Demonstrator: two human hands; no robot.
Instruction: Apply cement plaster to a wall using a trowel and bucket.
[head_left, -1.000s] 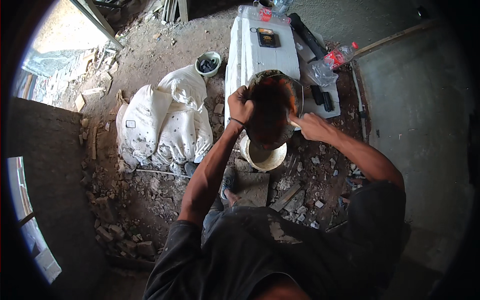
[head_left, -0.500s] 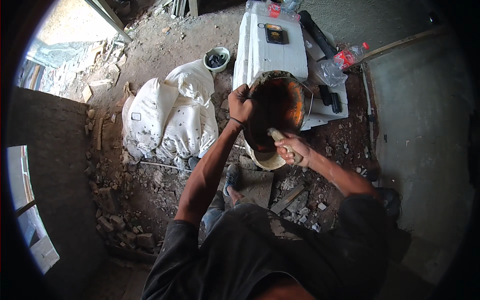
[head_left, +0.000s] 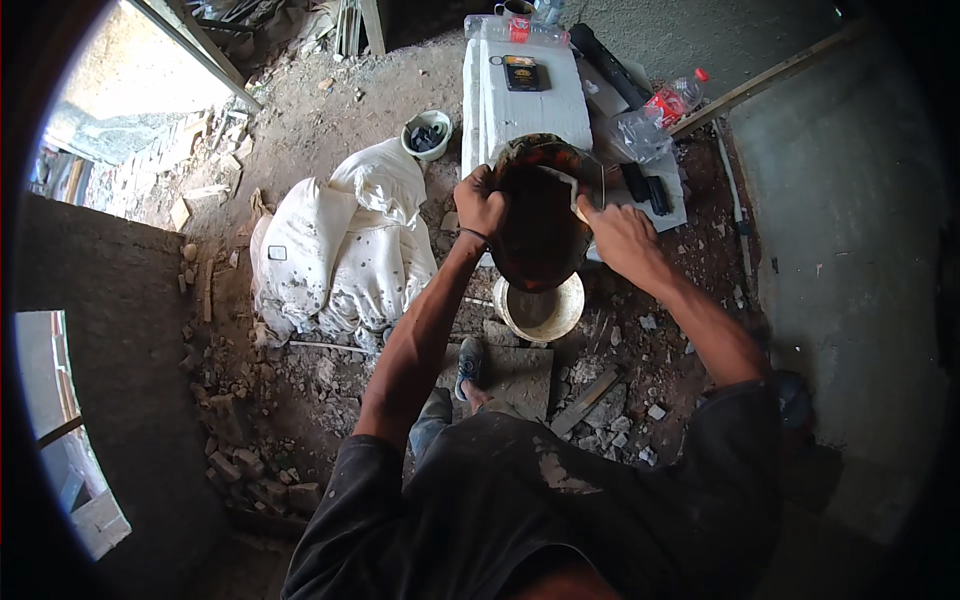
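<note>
The white block [head_left: 530, 115] runs partly behind the tilted dark bucket [head_left: 540, 240], which covers the far rim of a pale bucket [head_left: 558, 320] below. The left hand [head_left: 482, 203] grips the dark bucket's edge; the right hand [head_left: 628, 242] is closed around a tool [head_left: 576, 197], its end lost in shadow. I can't read the red-labelled bottle [head_left: 666, 106] or black packet [head_left: 521, 75].

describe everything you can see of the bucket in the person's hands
The round bucket is tipped, its mouth facing the camera. Its inside is dark, with orange patches near the far edge, and its rim looks crusted with grey. A thin wire handle shows on the right. The left hand grips the left rim; the right hand holds a tool at the opening. It is held above a pale tub; its material is unclear.
</note>
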